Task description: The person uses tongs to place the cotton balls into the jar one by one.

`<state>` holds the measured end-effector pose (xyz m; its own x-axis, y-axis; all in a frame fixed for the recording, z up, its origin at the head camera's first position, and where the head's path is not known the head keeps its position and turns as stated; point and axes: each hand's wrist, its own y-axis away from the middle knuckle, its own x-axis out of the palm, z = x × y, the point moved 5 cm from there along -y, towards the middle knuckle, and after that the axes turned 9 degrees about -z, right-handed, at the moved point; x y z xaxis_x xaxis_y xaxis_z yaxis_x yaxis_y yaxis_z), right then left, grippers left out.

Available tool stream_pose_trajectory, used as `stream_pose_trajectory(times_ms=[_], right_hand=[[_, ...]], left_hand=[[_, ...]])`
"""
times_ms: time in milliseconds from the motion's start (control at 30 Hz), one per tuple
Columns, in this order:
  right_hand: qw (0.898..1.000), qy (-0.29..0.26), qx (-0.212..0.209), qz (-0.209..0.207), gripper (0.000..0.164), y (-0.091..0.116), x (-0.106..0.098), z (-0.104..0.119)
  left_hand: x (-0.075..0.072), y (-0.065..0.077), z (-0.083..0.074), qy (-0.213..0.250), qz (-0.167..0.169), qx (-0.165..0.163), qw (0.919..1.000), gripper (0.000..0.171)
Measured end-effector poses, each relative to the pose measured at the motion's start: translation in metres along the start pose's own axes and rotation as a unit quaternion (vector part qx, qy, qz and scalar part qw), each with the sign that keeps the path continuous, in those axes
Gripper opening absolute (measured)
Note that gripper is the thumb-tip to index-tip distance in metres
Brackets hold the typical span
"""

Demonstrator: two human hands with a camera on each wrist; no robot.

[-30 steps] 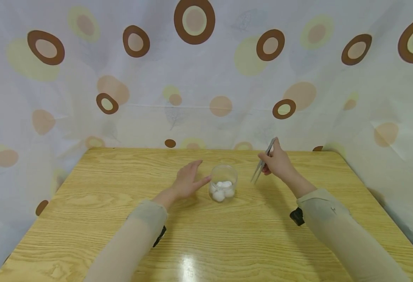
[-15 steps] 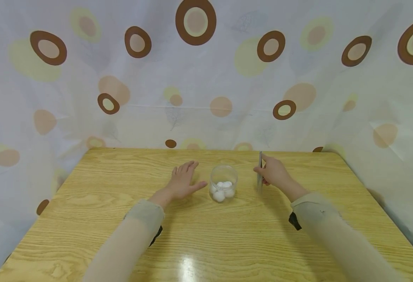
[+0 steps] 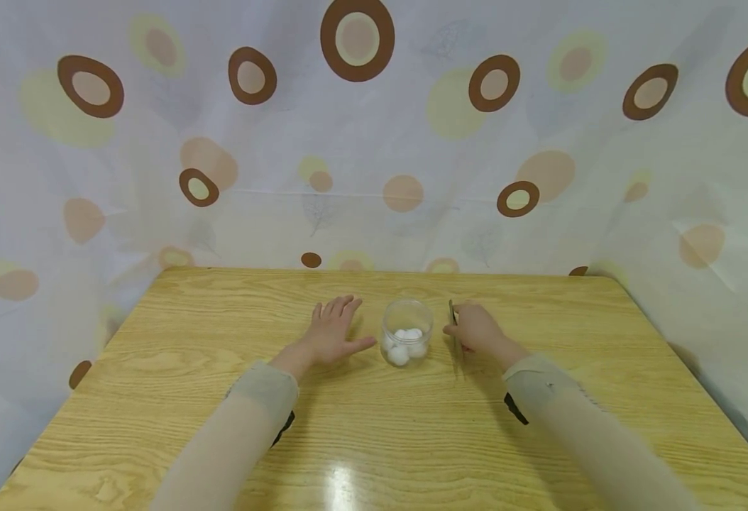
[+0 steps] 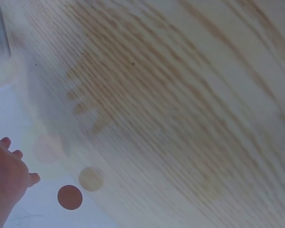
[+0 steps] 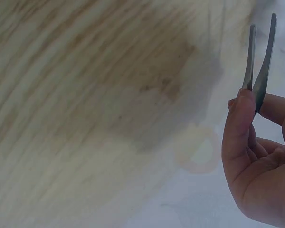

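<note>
A clear round jar (image 3: 407, 316) stands on the wooden table with several white balls (image 3: 399, 354) inside. To its left my left hand (image 3: 331, 338) is spread over the table, fingers straight, the thumb pointing at the jar but apart from it. On the jar's other side, my right hand (image 3: 478, 329) pinches a pair of metal tweezers (image 3: 457, 351) between thumb and fingers, tips down. In the right wrist view the two prongs of the tweezers (image 5: 250, 57) stand apart with nothing between them. The left wrist view catches only part of my left hand (image 4: 7, 178), which holds nothing.
The wooden table (image 3: 374, 440) carries the jar near its far half. Behind it and at both sides hangs a white curtain (image 3: 374, 142) with brown and pale round prints. Black wrist straps (image 3: 516, 409) show below both sleeves.
My right hand has come down and left toward the jar, the tweezers turning more upright. The left hand has drawn slightly away from the jar and spread its fingers. The jar stays put.
</note>
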<state>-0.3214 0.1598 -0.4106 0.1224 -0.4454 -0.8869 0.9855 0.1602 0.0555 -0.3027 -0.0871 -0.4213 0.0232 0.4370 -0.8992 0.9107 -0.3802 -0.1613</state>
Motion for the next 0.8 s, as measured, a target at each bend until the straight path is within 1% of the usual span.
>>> stream_pose_trajectory(times_ms=[67,167,200,333,467,600,800], right_hand=[[1.0,0.005,-0.009,-0.001,0.044,0.0,0.005,0.002],[1.0,0.013,-0.02,-0.007,0.018,0.0,0.01,0.004],[1.0,0.017,-0.023,-0.01,0.014,0.0,0.011,0.005],[0.999,0.03,-0.025,-0.015,0.021,0.0,0.013,0.007],[0.999,0.041,-0.021,-0.009,0.02,0.001,0.014,0.008],[0.999,0.049,-0.017,-0.002,0.019,0.0,0.015,0.006],[0.999,0.046,-0.01,0.005,0.019,-0.001,0.015,0.006]], left_hand=[[0.0,0.0,0.0,-0.003,0.003,-0.001,1.0,0.081],[0.001,0.001,0.001,-0.005,0.002,-0.002,1.0,0.081],[0.001,0.001,0.002,-0.004,0.001,-0.002,1.0,0.081],[0.002,0.0,0.004,-0.007,0.003,-0.005,1.0,0.081],[0.004,0.0,0.005,-0.015,0.008,-0.005,0.9998,0.082],[0.006,0.0,0.007,-0.019,0.006,-0.006,0.9998,0.082],[0.006,0.0,0.008,-0.022,0.013,-0.006,0.9997,0.082]])
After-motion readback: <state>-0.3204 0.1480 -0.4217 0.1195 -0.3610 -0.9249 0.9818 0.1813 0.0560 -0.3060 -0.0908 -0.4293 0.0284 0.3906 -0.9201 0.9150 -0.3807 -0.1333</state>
